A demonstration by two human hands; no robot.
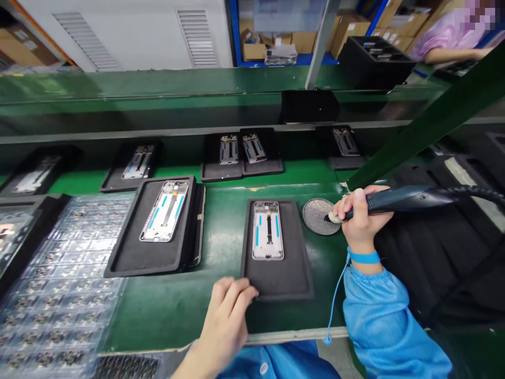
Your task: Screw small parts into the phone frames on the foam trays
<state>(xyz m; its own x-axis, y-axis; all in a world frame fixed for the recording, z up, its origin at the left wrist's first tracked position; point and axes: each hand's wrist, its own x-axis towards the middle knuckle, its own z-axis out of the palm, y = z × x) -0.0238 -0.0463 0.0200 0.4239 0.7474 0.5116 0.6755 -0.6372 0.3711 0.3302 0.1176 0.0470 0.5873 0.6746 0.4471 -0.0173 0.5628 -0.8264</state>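
My right hand point(365, 218) is wrapped round a black corded electric screwdriver point(406, 200). The driver's tip reaches over a round metal dish with a dimpled surface point(315, 213); whether it touches is hard to see. My left hand point(226, 316) has its fingers curled together at the near left corner of a black foam tray point(276, 281). On that tray lies a silver phone frame point(262, 245) with blue strips and a black flex cable. Further left, a similar phone frame point(158, 221) rests on a stack of black foam trays point(126, 252).
Clear plastic blister trays point(51, 289) with small parts cover the bench's left side. Behind the bench, a green conveyor point(177, 173) carries several trays with phone frames. A green post point(426, 121) slants across the right. A person in pink point(445, 39) sits beyond it.
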